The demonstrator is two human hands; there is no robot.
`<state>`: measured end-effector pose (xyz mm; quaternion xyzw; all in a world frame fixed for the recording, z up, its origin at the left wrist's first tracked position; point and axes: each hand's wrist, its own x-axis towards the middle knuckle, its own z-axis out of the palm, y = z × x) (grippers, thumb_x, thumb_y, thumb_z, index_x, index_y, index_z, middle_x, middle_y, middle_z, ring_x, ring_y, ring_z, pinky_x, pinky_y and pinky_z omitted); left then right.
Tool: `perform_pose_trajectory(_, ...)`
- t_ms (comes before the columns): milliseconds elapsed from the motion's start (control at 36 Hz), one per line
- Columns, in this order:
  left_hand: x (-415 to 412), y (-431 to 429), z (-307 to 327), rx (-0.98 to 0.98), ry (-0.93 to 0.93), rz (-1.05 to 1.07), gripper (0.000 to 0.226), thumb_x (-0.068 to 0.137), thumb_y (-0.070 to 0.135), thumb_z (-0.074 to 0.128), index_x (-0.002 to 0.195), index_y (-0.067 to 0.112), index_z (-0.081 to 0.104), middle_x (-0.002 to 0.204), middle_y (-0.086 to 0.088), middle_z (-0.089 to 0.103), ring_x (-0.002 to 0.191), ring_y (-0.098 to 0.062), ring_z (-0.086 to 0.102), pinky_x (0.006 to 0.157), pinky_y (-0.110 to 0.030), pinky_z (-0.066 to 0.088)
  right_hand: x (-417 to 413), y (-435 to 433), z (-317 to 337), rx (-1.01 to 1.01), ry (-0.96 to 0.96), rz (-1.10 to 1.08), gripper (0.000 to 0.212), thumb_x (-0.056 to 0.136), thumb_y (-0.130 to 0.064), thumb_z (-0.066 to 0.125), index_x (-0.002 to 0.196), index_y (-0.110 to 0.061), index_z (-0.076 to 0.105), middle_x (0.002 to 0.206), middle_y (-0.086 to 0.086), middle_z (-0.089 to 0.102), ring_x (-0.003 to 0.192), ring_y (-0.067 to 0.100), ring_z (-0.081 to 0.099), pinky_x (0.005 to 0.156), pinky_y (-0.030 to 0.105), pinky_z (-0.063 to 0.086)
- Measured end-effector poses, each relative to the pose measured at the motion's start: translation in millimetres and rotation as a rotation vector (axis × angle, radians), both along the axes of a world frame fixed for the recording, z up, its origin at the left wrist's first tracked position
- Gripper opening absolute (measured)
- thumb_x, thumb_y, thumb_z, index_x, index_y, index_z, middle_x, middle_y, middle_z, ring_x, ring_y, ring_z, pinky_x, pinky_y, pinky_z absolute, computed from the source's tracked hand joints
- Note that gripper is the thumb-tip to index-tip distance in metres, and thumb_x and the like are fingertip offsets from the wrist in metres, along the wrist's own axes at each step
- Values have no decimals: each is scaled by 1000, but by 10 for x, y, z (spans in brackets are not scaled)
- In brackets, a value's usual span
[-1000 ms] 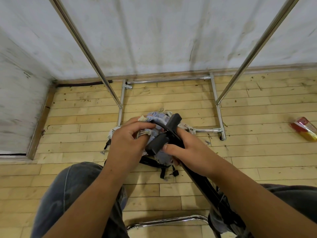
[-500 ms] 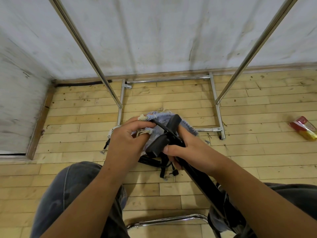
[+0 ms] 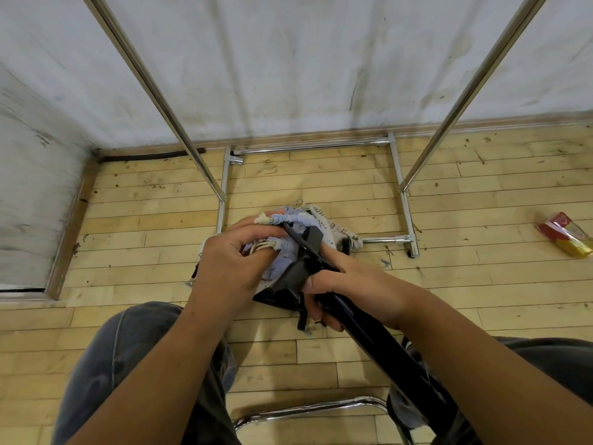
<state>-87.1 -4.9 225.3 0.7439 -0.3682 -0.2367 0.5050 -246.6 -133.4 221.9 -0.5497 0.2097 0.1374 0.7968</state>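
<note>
Barely any shift — left hand [image 3: 231,264] pinches the bunched cloth [image 3: 303,223], fingers curled. Right hand [image 3: 356,290] grips the hanger [image 3: 378,343] — clipping looks unfinished.

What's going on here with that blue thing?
A seated person holds a bunched pale blue cloth against a black clip. The left hand grips the cloth and its white cords; the right hand holds the long black bar carrying the clip. A chrome rack stands ahead on the wooden floor.
</note>
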Motion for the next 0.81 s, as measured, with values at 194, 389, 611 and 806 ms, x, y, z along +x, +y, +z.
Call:
perform_pose_trajectory(194, -4, 14, 4, 28, 35, 22, 49, 87, -14, 65, 94, 33, 78, 107, 19, 75, 107, 2, 67, 88, -10, 52, 6, -40, 37, -107, 8, -97, 53, 92, -34, 67, 137, -50, 43, 89, 19, 65, 65, 33, 54, 61, 40, 52)
perform_pose_trajectory(389, -11, 10, 28, 45, 123, 26, 46, 88, -13, 64, 94, 30, 79, 102, 18, 75, 103, 0, 69, 84, -12, 52, 7, 7, 28, -136, 52, -82, 42, 100, -27, 63, 134, -44, 44, 89, 15, 66, 63, 26, 57, 59, 36, 52)
perform_pose_trajectory(611, -24, 21, 101, 51, 180, 25, 44, 89, -15, 62, 91, 26, 79, 98, 15, 77, 94, 1, 70, 76, -10, 52, -2, -31, 27, -67, 119, -24, 33, 101, -23, 57, 116, 7, 52, 81, 21, 62, 62, 29, 51, 58, 33, 45)
perform_pose_trajectory(806, 3, 31, 29, 106, 235, 34, 49, 87, -12, 59, 81, 32, 80, 83, 0, 76, 84, -48, 62, 65, -51, 55, 7, -47, -81, -93, 123, -82, 26, 97, -30, 61, 102, -4, 59, 78, 19, 59, 63, 30, 50, 58, 37, 42)
